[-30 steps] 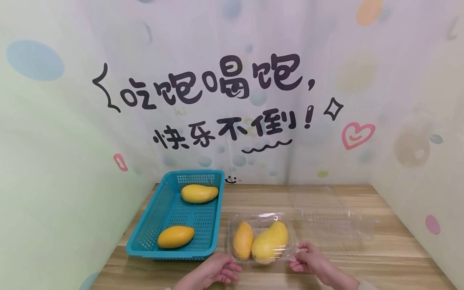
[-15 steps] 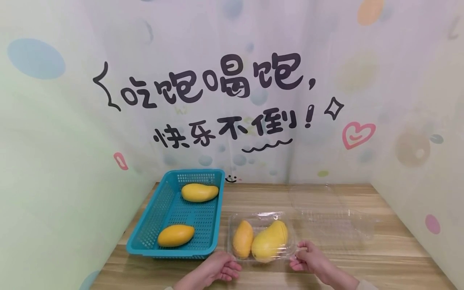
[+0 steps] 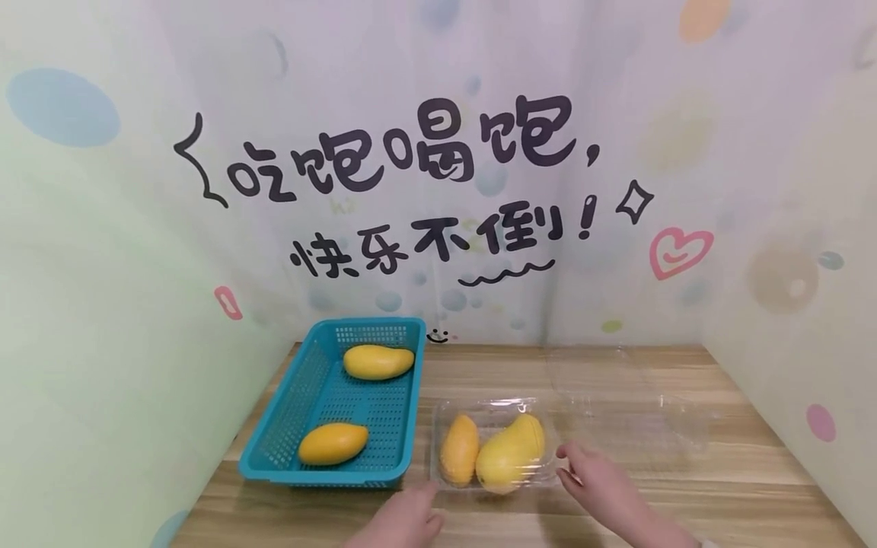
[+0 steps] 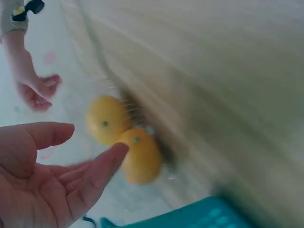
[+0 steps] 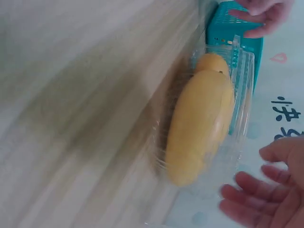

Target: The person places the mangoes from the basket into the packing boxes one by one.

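Observation:
A clear plastic clamshell box [image 3: 493, 407] stands on the wooden table with its lid down over two mangoes. The smaller mango [image 3: 459, 450] lies on the left and the larger yellow mango [image 3: 510, 455] on the right. Just off the box's front left corner is my left hand [image 3: 404, 519], blurred, holding nothing. In the left wrist view its thumb and fingers are spread apart. My right hand [image 3: 606, 487] hovers near the box's right front corner, also holding nothing. Its fingers [image 5: 249, 197] are loosely bent, away from the plastic in the right wrist view.
On the left is a teal basket [image 3: 267, 426] holding an orange-yellow mango [image 3: 333, 444] in front and a yellow mango [image 3: 378, 362] at the back. A second clear plastic box [image 3: 637, 418], lid raised, lies at the right rear. A printed curtain [image 3: 438, 46] hangs behind the table.
Both hands have let go of the box's front corners. The left has drawn back slightly down and left, the right has shifted outward. The box has stayed in place.

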A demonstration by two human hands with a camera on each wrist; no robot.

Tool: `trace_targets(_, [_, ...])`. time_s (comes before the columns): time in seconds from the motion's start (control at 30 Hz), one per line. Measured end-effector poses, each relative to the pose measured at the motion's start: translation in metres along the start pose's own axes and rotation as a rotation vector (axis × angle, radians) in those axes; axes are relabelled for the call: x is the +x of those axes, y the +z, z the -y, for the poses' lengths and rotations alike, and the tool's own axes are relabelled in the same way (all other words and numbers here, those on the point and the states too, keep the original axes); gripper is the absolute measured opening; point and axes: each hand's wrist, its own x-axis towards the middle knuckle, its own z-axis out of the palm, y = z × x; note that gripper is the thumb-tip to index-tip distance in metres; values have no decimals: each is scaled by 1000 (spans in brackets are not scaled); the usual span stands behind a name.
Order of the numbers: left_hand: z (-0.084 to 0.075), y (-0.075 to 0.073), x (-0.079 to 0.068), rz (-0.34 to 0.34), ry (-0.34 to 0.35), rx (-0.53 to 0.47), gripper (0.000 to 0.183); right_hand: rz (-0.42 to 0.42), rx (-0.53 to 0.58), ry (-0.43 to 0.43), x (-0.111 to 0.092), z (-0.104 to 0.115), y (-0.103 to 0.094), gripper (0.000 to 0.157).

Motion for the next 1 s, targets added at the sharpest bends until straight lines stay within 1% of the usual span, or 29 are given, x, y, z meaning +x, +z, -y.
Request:
trace_targets(0.07, [-12, -5, 0, -97, 172, 193, 29, -109, -121, -230, 5, 0, 0, 33])
trace_targets(0.1, [-17, -7, 1, -160, 251, 290, 26, -140, -167, -313, 7, -1, 2, 37])
trace_targets(0.13, [-22, -8, 3, -217, 303, 377, 26, -140, -192, -379, 10, -1, 4, 41])
trace_targets(0.17, [-25, -8, 6, -278, 337, 466, 27, -123, -201, -418, 12, -1, 7, 43])
trace_targets(0.2, [-28, -7, 10, -324, 348, 546, 30, -108, -204, -446, 13, 0, 10, 44])
trace_targets(0.23, [-29, -5, 14, -356, 352, 619, 35, -97, -212, -460, 14, 0, 14, 46])
trace_targets(0.3, [-31, 0, 22, -382, 309, 754, 44, -79, -238, -474, 16, 2, 22, 48])
trace_targets(0.33, [-31, 3, 25, -388, 286, 803, 48, -81, -247, -484, 17, 3, 25, 49])
trace_targets(0.37, [-30, 5, 28, -395, 269, 838, 50, -84, -260, -486, 18, 4, 28, 50])
trace_targets(0.47, [-30, 7, 35, -361, 220, 875, 53, -91, -293, -484, 21, 6, 34, 51])
trace_targets(0.6, [-32, 8, 41, -326, 196, 894, 46, -101, -341, -462, 24, 8, 38, 49])
trace_targets(0.67, [-34, 6, 45, -324, 196, 936, 41, -86, -357, -429, 25, 9, 40, 47])
trace_targets(0.8, [-39, 3, 55, -370, 210, 1032, 30, -20, -368, -310, 30, 13, 44, 43])
trace_targets(0.87, [-43, 2, 62, -394, 207, 1057, 26, -1, -372, -252, 34, 16, 46, 41])
trace_targets(0.93, [-46, 2, 71, -415, 184, 1069, 23, 8, -380, -209, 40, 18, 49, 39])
trace_targets(1.0, [-49, 1, 81, -426, 150, 1081, 20, -1, -386, -189, 46, 18, 52, 39])
